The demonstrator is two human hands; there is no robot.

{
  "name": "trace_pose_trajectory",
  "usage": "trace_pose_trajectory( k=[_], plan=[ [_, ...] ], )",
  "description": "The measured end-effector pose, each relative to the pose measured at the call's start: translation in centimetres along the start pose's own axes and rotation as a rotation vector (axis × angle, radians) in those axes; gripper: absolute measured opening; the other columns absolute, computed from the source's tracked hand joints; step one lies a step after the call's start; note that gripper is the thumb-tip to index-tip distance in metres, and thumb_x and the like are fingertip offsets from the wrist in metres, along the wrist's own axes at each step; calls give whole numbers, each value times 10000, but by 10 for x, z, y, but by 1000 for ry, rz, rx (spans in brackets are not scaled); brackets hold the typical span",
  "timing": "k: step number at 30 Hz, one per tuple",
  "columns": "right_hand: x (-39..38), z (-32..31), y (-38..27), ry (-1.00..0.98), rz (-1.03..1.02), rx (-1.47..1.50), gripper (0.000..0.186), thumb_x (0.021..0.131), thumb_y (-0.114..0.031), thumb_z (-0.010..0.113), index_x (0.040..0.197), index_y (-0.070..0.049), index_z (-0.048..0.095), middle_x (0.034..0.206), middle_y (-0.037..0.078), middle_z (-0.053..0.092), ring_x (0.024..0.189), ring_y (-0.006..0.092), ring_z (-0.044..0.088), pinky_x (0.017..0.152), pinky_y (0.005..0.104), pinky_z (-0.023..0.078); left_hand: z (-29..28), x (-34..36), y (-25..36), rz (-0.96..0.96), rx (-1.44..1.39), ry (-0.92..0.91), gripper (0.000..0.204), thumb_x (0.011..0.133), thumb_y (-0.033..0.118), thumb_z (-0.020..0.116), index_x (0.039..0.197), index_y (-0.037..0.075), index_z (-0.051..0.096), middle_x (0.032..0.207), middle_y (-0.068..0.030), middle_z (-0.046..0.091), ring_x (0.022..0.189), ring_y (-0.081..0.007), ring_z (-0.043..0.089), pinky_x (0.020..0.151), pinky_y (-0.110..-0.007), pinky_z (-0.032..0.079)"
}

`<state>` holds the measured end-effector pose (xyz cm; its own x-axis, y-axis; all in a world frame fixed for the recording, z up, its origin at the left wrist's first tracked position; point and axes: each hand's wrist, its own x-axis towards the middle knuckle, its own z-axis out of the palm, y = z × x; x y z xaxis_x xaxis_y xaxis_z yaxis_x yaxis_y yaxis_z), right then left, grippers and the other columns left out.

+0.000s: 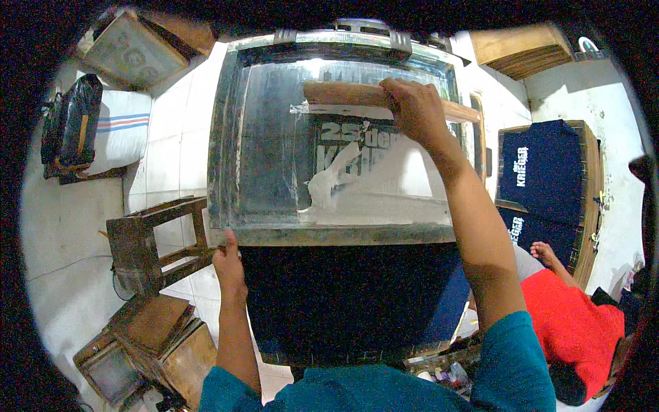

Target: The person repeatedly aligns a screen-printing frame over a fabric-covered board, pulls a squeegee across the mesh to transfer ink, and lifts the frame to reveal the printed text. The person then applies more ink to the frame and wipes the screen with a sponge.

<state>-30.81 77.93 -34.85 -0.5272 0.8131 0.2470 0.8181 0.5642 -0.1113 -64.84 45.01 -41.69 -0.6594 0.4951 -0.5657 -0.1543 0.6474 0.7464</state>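
A screen-printing frame (329, 235) lies before me over a dark navy cloth (343, 295). White ink (425, 172) is smeared thickly over the right part of its mesh, with a stencil of lettering showing through. My right hand (415, 110) is closed around the wooden handle of a squeegee (343, 94) near the far side of the mesh. A white streak of ink runs along the squeegee's near edge. At the frame's near left corner, my left hand (230, 266) grips the rim, thumb on top; its other fingers are mostly hidden.
Metal hinge clamps (400, 44) hold the frame's far edge. To the right, navy printed cloths (542, 168) lie on boards beside a person in a red shirt (573, 323). A wooden stool (161, 240) and wooden boxes (178, 357) stand left, below a white sack (122, 130).
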Motion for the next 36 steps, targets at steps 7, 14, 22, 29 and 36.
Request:
trace_pose_trajectory(
  k=[7,14,22,29,36],
  plan=[
    [-29,-5,-11,-142,-4,-6,196,944,-173,613,1125,-137,681,972,144,736,939,375,707,756,508,520,2,3,-2,-39,14,-8,542,963,601,661,979,60,643,804,42,503,717,-99,428,640,-287,357],
    [-119,-33,-71,-172,63,70,154,896,-147,658,1044,-170,693,981,80,715,969,311,674,812,483,438,6,-5,10,-59,-5,-3,579,952,611,670,1026,37,655,773,52,471,686,-99,386,619,-299,326],
    [-114,-44,-68,-372,95,200,98,878,-99,628,969,-113,661,895,160,712,885,411,687,773,550,485,6,4,1,-4,-18,21,613,937,633,675,1015,26,643,818,16,523,725,-124,437,670,-316,386],
    [1,-10,5,-88,-21,29,195,906,-163,634,1097,-145,665,988,145,743,907,399,714,766,536,541,5,0,1,39,-99,-52,689,950,604,678,1195,-39,638,1088,-56,656,942,-172,561,867,-340,459],
    [-47,-6,-14,-120,26,64,167,868,-139,662,1036,-144,659,887,135,727,866,406,703,746,531,536,2,12,-8,-77,-4,-21,724,960,595,667,1296,-44,602,1165,-62,658,980,-155,570,878,-320,464]
  ],
)
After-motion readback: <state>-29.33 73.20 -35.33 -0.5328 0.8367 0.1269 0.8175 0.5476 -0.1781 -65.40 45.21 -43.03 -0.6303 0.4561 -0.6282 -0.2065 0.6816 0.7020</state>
